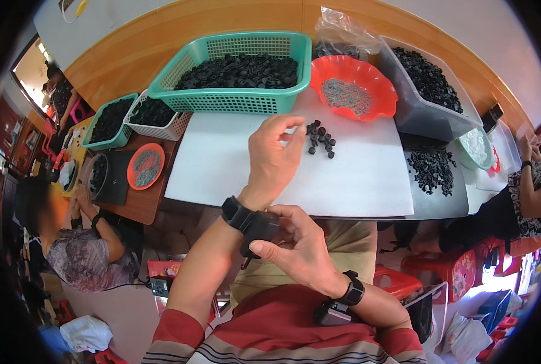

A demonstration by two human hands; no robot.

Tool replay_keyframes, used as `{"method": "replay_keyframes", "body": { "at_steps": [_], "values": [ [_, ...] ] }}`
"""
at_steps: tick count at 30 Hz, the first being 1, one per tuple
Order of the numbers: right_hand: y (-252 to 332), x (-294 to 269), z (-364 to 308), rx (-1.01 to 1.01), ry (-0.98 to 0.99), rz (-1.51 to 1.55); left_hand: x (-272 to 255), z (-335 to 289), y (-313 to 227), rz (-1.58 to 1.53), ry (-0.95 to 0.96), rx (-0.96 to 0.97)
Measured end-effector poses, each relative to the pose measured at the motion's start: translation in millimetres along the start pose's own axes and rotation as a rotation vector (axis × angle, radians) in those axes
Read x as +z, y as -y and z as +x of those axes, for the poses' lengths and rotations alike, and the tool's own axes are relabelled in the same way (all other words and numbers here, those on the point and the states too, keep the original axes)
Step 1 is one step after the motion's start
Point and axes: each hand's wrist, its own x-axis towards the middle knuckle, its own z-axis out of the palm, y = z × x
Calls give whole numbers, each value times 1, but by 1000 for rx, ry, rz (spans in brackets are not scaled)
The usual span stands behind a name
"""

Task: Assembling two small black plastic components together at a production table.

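Raised over the white sheet [213,155], my left hand [275,151] has loosely bent fingers, with a gap between them and the thumb. Nothing shows in it. A black wristband with a small black box [260,232] is strapped round my left wrist. My right hand [300,249] grips that box, thumb on the near side and fingers on the far side. Just right of my left hand lies a small group of black round parts [320,138] on the sheet. My right wrist wears a similar band with a box [333,314].
Behind the sheet stand a green basket [222,103] of black parts, a red scalloped dish [382,91] of small metal pieces and a clear bin [425,124]. Black parts [433,171] lie in a pile at right. Co-workers sit left [82,249] and right [528,194].
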Motion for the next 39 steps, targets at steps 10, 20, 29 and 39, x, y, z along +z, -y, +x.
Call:
{"method": "replay_keyframes", "body": {
  "at_steps": [10, 20, 29, 39],
  "values": [
    [-1, -23, 5, -21, 64, -190, 4, 3, 12, 78, 87, -120],
    [-8, -30, 12, 22, 126, -163, 5, 10, 20, -125, 76, -334],
    [7, -56, 17, -104, 28, -315, 6, 14, 25, 33, 96, -294],
    [17, -132, 90, -471, -236, -983, 11, 11, 37, 399, 294, -7]
  ]
}}
